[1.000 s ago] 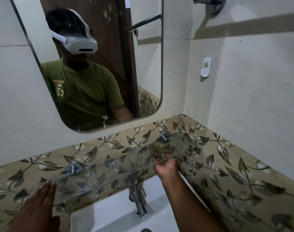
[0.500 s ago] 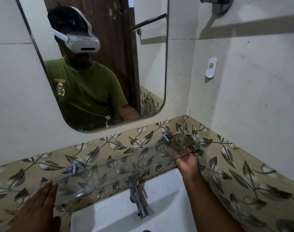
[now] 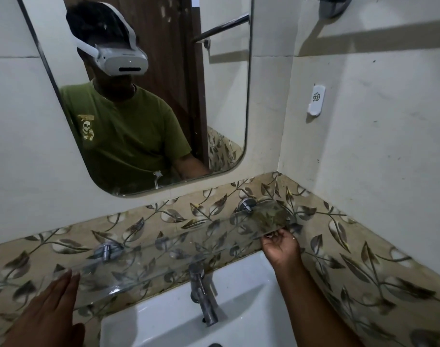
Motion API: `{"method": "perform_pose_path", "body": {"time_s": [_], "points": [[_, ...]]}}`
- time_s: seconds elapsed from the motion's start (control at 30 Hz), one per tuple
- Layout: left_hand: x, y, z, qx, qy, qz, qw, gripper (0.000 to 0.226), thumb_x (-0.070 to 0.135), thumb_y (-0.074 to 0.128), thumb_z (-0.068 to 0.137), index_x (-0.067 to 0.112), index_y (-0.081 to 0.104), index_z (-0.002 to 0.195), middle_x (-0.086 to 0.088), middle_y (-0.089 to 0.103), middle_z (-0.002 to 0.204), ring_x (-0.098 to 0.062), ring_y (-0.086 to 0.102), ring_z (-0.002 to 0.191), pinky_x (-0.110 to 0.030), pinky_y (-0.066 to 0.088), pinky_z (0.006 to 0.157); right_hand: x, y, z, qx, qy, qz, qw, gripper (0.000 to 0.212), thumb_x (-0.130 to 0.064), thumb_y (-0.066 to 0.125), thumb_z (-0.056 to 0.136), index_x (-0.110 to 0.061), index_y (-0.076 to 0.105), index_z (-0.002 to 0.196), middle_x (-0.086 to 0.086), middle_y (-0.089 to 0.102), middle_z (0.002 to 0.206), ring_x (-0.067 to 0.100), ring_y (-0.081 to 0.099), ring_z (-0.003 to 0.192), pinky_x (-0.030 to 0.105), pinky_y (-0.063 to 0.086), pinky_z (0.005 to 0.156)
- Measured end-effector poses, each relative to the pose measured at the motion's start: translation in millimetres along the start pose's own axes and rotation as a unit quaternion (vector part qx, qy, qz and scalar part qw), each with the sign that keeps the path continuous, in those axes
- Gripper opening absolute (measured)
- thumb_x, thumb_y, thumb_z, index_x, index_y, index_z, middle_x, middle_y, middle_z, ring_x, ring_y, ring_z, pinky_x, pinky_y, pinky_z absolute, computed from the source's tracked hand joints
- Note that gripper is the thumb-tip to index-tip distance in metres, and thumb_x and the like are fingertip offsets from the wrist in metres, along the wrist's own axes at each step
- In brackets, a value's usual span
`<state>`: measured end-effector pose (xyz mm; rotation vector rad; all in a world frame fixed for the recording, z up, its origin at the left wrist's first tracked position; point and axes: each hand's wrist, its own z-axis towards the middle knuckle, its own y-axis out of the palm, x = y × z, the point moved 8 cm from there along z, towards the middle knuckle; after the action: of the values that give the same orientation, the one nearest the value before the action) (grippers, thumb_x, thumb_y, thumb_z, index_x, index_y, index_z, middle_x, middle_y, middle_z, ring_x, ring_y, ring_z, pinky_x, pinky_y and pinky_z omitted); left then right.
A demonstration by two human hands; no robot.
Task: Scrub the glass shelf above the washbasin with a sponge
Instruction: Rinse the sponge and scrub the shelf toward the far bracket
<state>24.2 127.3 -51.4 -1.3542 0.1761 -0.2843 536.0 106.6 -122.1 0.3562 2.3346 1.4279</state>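
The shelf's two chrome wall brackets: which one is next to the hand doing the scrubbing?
The far bracket, near the corner. The right hand works under the glass shelf beside it; the near bracket sits toward the left hand.

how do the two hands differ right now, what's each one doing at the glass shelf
The left hand lies flat, fingers straight and together, at the left end of the clear glass shelf. The right hand reaches under the shelf's right end, fingers curled upward beneath the glass. The right hand presses a dark green sponge, seen through the glass; the left holds nothing. The left sits nearer the camera, the right nearer the wall corner. Both are bare and at the shelf's front edge.
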Motion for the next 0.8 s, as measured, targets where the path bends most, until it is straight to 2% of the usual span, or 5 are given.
{"method": "perform_pose_path", "body": {"time_s": [0.1, 0.17, 0.43, 0.7, 0.8], "points": [[0.7, 0.6, 0.5, 0.008, 0.001, -0.008, 1.000, 0.118, 0.014, 0.076, 0.016, 0.001, 0.052, 0.131, -0.023, 0.055, 0.135, -0.030, 0.044, 0.119, -0.053, 0.048, 0.084, -19.9, -29.7, 1.9, -0.016, -0.031, -0.021, 0.999, 0.123, 0.002, 0.092, 0.031, -0.022, 0.050, 0.144, 0.020, 0.060, 0.134, 0.039, 0.059, 0.119, 0.050, 0.056, 0.085], [-1.9, 1.8, -0.2, 0.010, -0.004, -0.017, 1.000, 0.117, 0.014, 0.075, 0.018, 0.000, 0.052, 0.132, -0.023, 0.054, 0.137, -0.030, 0.042, 0.123, -0.054, 0.045, 0.090, -26.4, -46.3, -3.7, -0.033, -0.022, -0.051, 0.998, 0.138, 0.005, 0.091, 0.015, -0.022, 0.049, 0.145, 0.023, 0.056, 0.138, 0.044, 0.056, 0.123, 0.055, 0.057, 0.083], [-3.8, 13.7, 5.7, -0.038, -0.012, -0.005, 0.999, 0.120, 0.014, 0.081, 0.015, -0.007, 0.053, 0.130, -0.030, 0.054, 0.133, -0.046, 0.054, 0.116, -0.060, 0.046, 0.088, -56.8, -12.2, -88.9, -0.063, -0.093, -0.187, 0.976, 0.028, 0.002, 0.050, 0.064, -0.019, 0.068, 0.066, 0.013, 0.072, 0.082, 0.030, 0.067, 0.079, 0.033, 0.060, 0.056], [-1.8, 12.5, 0.3, -0.029, 0.001, 0.003, 1.000, 0.104, 0.016, 0.067, 0.032, -0.008, 0.050, 0.131, -0.031, 0.050, 0.137, -0.049, 0.050, 0.120, -0.059, 0.041, 0.096, -67.0, 130.8, -94.7, -0.140, -0.143, -0.398, 0.895, 0.048, 0.023, 0.037, 0.083, -0.016, 0.062, 0.096, 0.014, 0.065, 0.100, 0.031, 0.066, 0.089, 0.040, 0.059, 0.074], [-1.3, 9.5, -1.0, -0.028, -0.004, -0.006, 1.000, 0.107, 0.014, 0.074, 0.029, -0.007, 0.051, 0.132, -0.030, 0.050, 0.138, -0.047, 0.051, 0.120, -0.058, 0.043, 0.094, -68.4, 168.8, -79.4, -0.150, -0.274, -0.592, 0.743, 0.051, 0.013, 0.067, 0.075, -0.031, 0.062, 0.101, 0.011, 0.060, 0.112, 0.030, 0.066, 0.098, 0.042, 0.059, 0.081]]}}
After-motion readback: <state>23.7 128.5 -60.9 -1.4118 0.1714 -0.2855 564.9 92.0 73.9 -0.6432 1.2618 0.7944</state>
